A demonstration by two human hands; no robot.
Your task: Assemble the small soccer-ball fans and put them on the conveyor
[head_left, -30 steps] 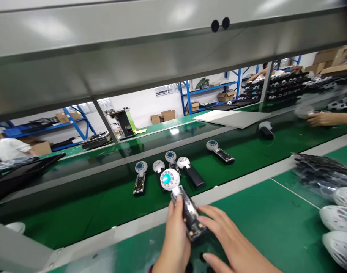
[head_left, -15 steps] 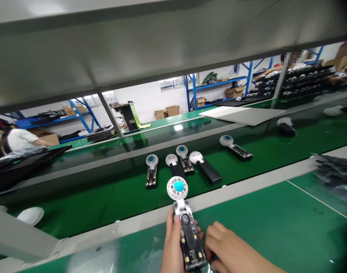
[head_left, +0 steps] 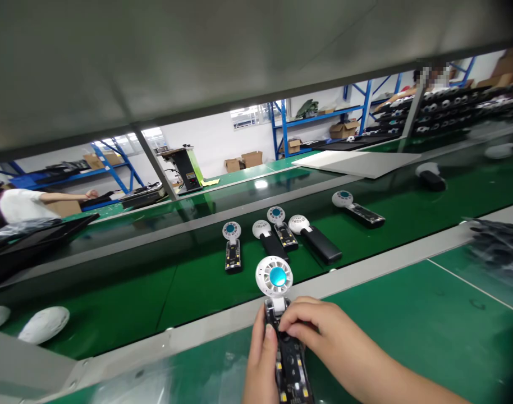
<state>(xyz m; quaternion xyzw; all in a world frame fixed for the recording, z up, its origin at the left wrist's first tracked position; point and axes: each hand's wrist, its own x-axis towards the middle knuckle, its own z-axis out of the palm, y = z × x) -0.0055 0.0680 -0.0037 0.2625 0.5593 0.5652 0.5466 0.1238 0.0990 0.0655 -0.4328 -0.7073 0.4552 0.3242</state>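
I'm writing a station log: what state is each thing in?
Held device: gripped, inner parts visible
Left hand: closed around the held device
Right hand: fingers bent over the held device, grip unclear
Clear-handled devices beyond: lying, inner parts visible
Black-handled devices: lying, inner parts hidden
White board: lying flat

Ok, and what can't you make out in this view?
Head view: anything pinched by the right hand, hidden by that hand.
Head view: lower end of the fan-like device in the left hand, cut off by the bottom edge.
Head view: black parts at right, blurred, cut off by the edge.
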